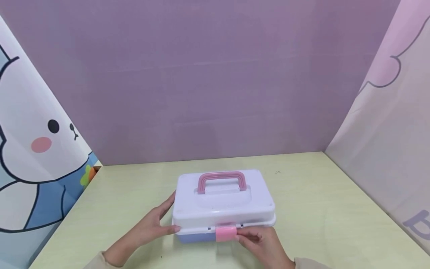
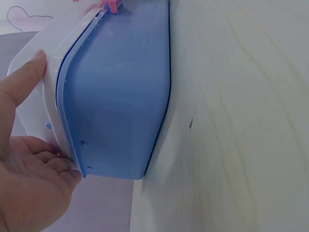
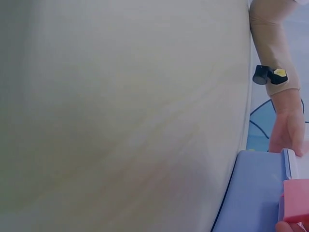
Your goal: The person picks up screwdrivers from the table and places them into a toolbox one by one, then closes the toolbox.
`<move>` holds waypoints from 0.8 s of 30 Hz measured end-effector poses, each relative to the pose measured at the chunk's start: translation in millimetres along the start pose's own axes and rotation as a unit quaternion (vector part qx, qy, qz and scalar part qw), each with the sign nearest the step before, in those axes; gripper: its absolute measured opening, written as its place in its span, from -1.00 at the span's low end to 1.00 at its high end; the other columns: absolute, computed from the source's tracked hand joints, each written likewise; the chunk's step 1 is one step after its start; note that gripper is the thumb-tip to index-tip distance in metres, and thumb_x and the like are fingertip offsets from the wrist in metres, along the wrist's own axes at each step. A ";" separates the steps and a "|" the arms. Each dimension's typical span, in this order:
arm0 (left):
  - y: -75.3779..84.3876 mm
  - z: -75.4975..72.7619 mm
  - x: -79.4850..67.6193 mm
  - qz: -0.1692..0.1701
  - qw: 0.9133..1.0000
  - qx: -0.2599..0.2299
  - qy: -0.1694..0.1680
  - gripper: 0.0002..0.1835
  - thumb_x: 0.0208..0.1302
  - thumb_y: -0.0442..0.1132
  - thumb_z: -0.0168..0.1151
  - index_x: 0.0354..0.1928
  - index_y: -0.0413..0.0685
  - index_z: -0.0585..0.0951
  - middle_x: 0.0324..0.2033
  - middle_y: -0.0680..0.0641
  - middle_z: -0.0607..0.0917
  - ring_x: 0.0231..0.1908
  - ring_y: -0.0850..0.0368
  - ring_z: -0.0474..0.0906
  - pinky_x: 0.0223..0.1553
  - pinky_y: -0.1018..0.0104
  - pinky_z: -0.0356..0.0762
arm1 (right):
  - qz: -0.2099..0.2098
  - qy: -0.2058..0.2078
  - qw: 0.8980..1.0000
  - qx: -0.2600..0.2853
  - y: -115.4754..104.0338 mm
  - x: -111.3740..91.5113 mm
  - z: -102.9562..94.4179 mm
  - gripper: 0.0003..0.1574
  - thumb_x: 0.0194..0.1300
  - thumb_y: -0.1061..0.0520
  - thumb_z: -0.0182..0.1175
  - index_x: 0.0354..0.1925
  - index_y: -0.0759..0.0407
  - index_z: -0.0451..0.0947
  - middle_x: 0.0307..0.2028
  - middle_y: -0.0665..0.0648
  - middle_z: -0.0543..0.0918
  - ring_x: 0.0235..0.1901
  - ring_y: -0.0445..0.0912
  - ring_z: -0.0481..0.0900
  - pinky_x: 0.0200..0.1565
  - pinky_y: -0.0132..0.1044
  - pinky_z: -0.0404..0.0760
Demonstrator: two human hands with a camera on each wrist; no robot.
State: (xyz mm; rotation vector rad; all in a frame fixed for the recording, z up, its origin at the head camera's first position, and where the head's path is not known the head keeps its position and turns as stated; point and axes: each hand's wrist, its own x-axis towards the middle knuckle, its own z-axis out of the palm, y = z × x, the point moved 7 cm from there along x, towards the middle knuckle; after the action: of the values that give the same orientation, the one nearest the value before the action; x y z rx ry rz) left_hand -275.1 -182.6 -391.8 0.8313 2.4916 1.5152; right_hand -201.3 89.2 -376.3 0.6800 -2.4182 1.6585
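Note:
A plastic storage box (image 1: 223,215) with a white lid and blue base stands on the table. A pink carrying handle (image 1: 221,177) lies on its lid, and a pink latch (image 1: 226,234) hangs at the front. My left hand (image 1: 151,226) holds the box's left end, thumb near the front corner and fingers along the side. In the left wrist view, the thumb (image 2: 29,75) touches the lid and the other fingers bend at its edge. At the latch's right edge, my right hand (image 1: 263,243) pinches it between thumb and forefinger. The lid lies down on the base; the contents are hidden.
The pale wooden table (image 1: 322,209) extends around the box. A purple panel (image 1: 215,82) rises along its back edge. Printed cloth panels (image 1: 43,149) flank both sides. A small dark device (image 3: 270,75) is strapped on the left sleeve.

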 end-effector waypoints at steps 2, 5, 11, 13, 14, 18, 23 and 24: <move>-0.4 0.0 0.0 0.000 1.000 0.000 0.001 0.01 0.03 -0.19 0.44 0.46 -0.09 0.04 0.44 -0.22 0.07 0.38 -0.26 -0.04 0.22 0.66 0.00 | 0.010 0.002 1.000 -0.004 1.1 0.1 0.5 -0.79 0.17 0.24 0.28 -0.26 0.40 0.67 -0.32 0.24 0.74 -0.26 -0.37 0.64 -0.27 -0.37 0.69; -0.4 0.3 0.0 0.001 1.000 0.000 0.000 0.01 0.03 -0.19 0.44 0.46 -0.09 0.04 0.44 -0.22 0.07 0.38 -0.26 -0.04 0.22 0.65 0.01 | 0.010 0.006 1.000 -0.009 2.1 -0.4 0.9 -0.78 0.16 0.24 0.29 -0.26 0.42 0.67 -0.33 0.25 0.74 -0.28 -0.37 0.64 -0.30 -0.37 0.69; -1.1 1.0 -0.3 0.001 1.000 -0.008 0.000 0.01 0.04 -0.19 0.43 0.46 -0.09 0.04 0.44 -0.22 0.06 0.38 -0.27 -0.05 0.21 0.70 0.00 | 0.088 0.013 0.996 -0.010 9.3 0.5 -0.5 -0.76 0.16 0.14 0.32 -0.29 0.34 0.69 -0.37 0.18 0.75 -0.36 -0.38 0.64 -0.32 -0.43 0.67; -1.2 1.1 -0.6 0.001 1.000 -0.011 0.001 0.01 0.04 -0.20 0.44 0.46 -0.08 0.04 0.44 -0.22 0.06 0.38 -0.27 -0.06 0.20 0.71 -0.01 | 0.123 0.012 0.992 -0.005 12.9 0.6 -0.5 -0.75 0.15 0.12 0.33 -0.30 0.31 0.70 -0.38 0.17 0.75 -0.39 -0.38 0.64 -0.32 -0.46 0.65; -1.2 1.2 -0.8 0.001 1.000 -0.012 0.001 0.01 0.03 -0.20 0.44 0.46 -0.07 0.04 0.44 -0.22 0.06 0.38 -0.27 -0.06 0.20 0.71 -0.01 | 0.139 0.012 0.990 -0.001 14.8 0.4 -0.5 -0.75 0.14 0.11 0.34 -0.31 0.30 0.70 -0.39 0.16 0.75 -0.40 -0.38 0.64 -0.32 -0.47 0.64; -1.1 1.4 -1.1 0.001 1.000 -0.013 0.001 0.02 0.03 -0.21 0.44 0.47 -0.06 0.04 0.44 -0.21 0.06 0.38 -0.27 -0.06 0.21 0.70 -0.01 | 0.178 0.017 0.984 0.017 20.8 -1.4 -0.2 -0.74 0.13 0.12 0.35 -0.32 0.32 0.70 -0.40 0.18 0.75 -0.41 -0.37 0.64 -0.30 -0.48 0.62; -0.6 1.1 -0.5 0.002 1.000 -0.010 0.000 0.02 0.03 -0.21 0.44 0.47 -0.08 0.03 0.44 -0.22 0.06 0.37 -0.27 -0.05 0.21 0.68 0.00 | 0.199 0.016 0.979 0.050 26.7 -2.7 1.3 -0.73 0.14 0.15 0.33 -0.30 0.39 0.68 -0.40 0.22 0.75 -0.41 -0.37 0.64 -0.30 -0.49 0.60; -0.7 1.0 -0.3 0.002 1.000 -0.008 0.001 0.02 0.03 -0.21 0.44 0.47 -0.07 0.03 0.44 -0.22 0.07 0.37 -0.27 -0.05 0.21 0.68 0.00 | 0.201 0.015 0.978 0.056 27.7 -2.6 1.8 -0.73 0.15 0.16 0.32 -0.29 0.40 0.68 -0.39 0.22 0.75 -0.41 -0.36 0.64 -0.30 -0.49 0.60</move>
State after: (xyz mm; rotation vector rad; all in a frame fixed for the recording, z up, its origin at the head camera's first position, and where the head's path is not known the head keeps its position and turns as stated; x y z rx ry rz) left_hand -274.7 -182.3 -393.0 0.8342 2.4763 1.5360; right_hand -210.7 96.4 -401.5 0.1775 -2.5835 1.9409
